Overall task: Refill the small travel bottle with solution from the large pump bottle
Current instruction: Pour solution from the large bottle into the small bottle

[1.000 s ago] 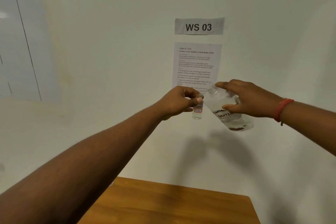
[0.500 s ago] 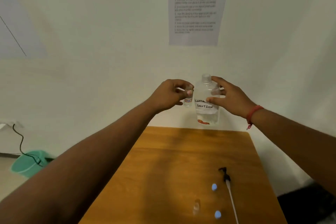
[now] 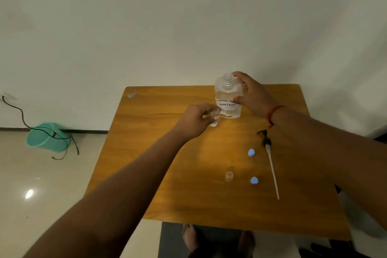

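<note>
Left hand [image 3: 195, 120] fingers pinch small travel bottle [image 3: 214, 119] above table [image 3: 146, 153]. Right hand [image 3: 252, 95] fingers wrap uncapped large bottle [image 3: 228, 98] upright just beside it, pump [image 3: 270, 153] lying nearby.

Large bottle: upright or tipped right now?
Upright. The large bottle stands with its open neck pointing up, gripped by the right hand; the handwritten label reads level.

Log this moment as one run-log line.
left hand: grips small travel bottle | right hand: holds large bottle upright, uncapped | pump: on table
</note>
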The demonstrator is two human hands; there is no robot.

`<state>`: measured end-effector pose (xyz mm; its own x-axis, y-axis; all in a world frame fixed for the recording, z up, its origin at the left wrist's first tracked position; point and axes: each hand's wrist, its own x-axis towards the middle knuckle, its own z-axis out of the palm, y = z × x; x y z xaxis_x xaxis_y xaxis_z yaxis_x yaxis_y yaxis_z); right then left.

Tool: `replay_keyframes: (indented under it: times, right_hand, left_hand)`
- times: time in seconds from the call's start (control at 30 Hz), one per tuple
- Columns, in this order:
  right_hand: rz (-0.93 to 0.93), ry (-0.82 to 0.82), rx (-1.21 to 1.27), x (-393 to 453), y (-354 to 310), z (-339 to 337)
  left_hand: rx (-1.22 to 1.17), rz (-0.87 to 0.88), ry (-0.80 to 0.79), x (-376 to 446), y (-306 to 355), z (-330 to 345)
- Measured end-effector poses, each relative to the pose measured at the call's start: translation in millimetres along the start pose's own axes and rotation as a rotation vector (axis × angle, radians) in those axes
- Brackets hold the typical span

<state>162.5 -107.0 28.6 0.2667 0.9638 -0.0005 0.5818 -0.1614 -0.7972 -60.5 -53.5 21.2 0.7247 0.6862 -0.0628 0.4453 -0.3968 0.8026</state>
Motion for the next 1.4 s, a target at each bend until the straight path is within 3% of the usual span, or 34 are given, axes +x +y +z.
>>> replay_keyframes:
  times: [0.3, 0.67, 1.4]
  right_hand:
    - [0.045, -0.062, 0.055, 5.8, 60.9, 39.2]
    - [0.07, -0.079, 0.113, 2.5, 90.9, 52.8]
    - [0.102, -0.141, 0.188, -1.6, 109.6, 56.1]
  left_hand:
    - [-0.027, -0.063, -0.061, 3.8, -55.6, 69.5]
    - [-0.092, -0.152, -0.084, 5.7, -94.9, 123.3]
    - [-0.04, -0.14, -0.172, 19.2, -114.9, 147.4]
